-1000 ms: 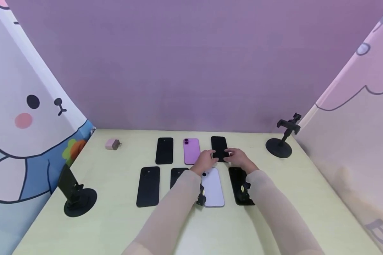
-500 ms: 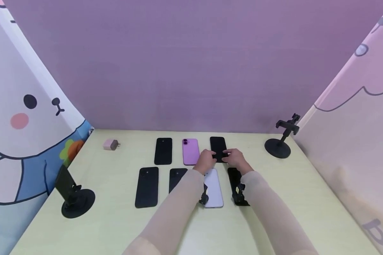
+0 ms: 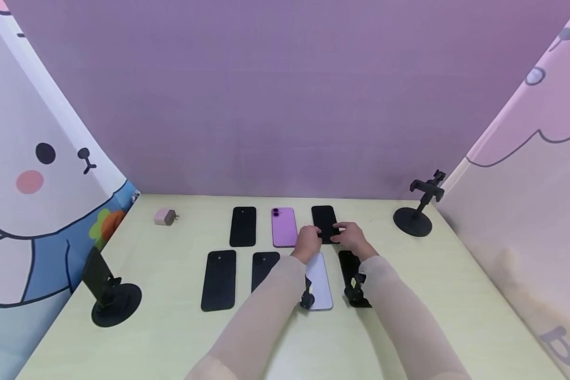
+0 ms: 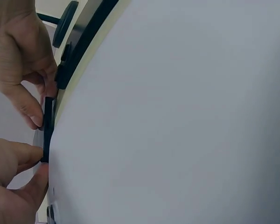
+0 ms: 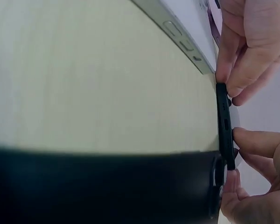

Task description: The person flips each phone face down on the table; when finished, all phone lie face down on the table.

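Note:
A black phone (image 3: pixel 324 224) lies screen up at the back right of two rows of phones. At its lower left corner, my left hand (image 3: pixel 308 243) pinches the edge. My right hand (image 3: pixel 353 238) pinches the lower right corner, fingertips on the top face. In the left wrist view the phone (image 4: pixel 48 128) shows edge-on between the left hand (image 4: pixel 14 182) and the right hand (image 4: pixel 25 60). The right wrist view shows its port edge, with the left hand above and the right hand below. Beneath my left wrist lies a white phone (image 3: pixel 320 285); beneath the right, another black phone (image 3: pixel 349 266).
A purple phone (image 3: pixel 284 227) and several black phones, including a front left one (image 3: pixel 219 281), lie leftward. A black phone stand (image 3: pixel 413 221) is at the back right. Another stand (image 3: pixel 116 305) is front left. A plug-in charger (image 3: pixel 165 216) sits at the back left.
My left hand has shifted slightly, its thumb closing in on the phone's corner. The right hand stays at the other corner. The head view has moved a little; the other phones stay put.

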{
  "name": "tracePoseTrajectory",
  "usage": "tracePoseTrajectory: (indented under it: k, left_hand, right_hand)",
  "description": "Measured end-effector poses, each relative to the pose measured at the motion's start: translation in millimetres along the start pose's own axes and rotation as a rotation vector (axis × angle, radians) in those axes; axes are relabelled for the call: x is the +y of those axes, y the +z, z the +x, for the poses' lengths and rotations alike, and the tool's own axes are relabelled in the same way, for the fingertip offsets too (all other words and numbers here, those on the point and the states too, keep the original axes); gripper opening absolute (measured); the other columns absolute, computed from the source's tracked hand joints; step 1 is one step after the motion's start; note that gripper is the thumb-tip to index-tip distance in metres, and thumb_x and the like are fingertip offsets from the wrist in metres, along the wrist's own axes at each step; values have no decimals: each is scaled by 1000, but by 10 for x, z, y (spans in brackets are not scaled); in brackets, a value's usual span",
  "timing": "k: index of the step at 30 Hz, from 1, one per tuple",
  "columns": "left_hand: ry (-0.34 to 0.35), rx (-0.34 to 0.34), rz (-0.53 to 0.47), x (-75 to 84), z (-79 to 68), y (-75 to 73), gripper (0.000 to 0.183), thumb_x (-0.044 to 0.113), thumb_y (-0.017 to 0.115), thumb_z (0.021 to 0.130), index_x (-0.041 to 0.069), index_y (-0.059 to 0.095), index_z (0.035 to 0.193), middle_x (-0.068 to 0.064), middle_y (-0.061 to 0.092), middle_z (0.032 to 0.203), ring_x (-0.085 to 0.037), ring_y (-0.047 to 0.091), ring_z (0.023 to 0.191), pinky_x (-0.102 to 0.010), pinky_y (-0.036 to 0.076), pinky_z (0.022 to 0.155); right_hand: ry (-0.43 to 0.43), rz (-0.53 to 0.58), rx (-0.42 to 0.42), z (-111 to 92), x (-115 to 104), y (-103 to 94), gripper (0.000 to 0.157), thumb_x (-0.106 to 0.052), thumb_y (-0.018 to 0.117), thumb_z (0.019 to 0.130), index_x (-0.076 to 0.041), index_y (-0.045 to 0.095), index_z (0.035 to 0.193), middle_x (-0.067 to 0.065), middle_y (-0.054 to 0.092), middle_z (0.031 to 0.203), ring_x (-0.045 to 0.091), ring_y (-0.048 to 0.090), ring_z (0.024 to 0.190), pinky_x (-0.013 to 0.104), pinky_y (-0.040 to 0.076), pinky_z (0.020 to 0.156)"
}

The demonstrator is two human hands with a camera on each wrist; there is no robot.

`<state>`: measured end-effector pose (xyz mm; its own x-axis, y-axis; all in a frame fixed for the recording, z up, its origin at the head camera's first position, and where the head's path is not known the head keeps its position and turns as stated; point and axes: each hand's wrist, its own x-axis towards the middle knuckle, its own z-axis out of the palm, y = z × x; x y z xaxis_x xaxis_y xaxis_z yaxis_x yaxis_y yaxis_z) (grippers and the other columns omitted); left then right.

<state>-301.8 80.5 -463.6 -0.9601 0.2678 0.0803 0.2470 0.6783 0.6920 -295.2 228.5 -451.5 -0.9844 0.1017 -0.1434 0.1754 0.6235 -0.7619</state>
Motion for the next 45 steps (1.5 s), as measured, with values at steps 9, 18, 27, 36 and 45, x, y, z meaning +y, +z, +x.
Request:
tracePoseTrajectory:
  k: [9, 18, 27, 36, 45]
  left_hand:
    - [26, 22, -28, 35, -31, -6, 26, -1, 65, 88, -4, 69, 114, -16, 68, 110, -28, 60, 111, -33, 47, 93]
    - [28, 45, -136, 23, -35, 21, 26, 0, 65, 90, -6, 68, 115, -16, 69, 104, -27, 63, 103, -32, 50, 88]
    - [62, 95, -254, -18, -5, 28, 30, 4, 66, 92, 0, 67, 121, -12, 68, 103, -22, 64, 96, -29, 51, 81]
    - [61, 130, -455, 19, 15, 53, 32, 7, 65, 93, 4, 66, 125, -11, 68, 107, -20, 65, 96, -25, 52, 78]
    - [20, 112, -648, 15, 27, 84, 34, 8, 64, 95, 6, 64, 129, -12, 64, 112, -18, 67, 88, -25, 55, 67]
  right_hand:
    - [-35, 124, -26, 11, -28, -115, 49, 4, 66, 87, 4, 54, 135, 29, 52, 127, 35, 53, 109, 31, 49, 76]
    - [-111, 201, -3, -51, -120, -138, 44, 3, 62, 90, 5, 55, 134, 29, 55, 124, 38, 54, 113, 41, 50, 87]
    - [-139, 370, 2, -47, -86, -109, 41, -2, 59, 95, 7, 53, 134, 30, 59, 119, 30, 62, 102, 41, 52, 87]
    - [-136, 490, 12, -49, -94, -92, 34, -1, 52, 99, 12, 54, 130, 30, 57, 124, 12, 63, 89, 26, 53, 79]
    - [-158, 524, -21, -62, -77, -92, 33, 2, 48, 100, 13, 53, 131, 30, 57, 124, 27, 62, 104, 28, 53, 83]
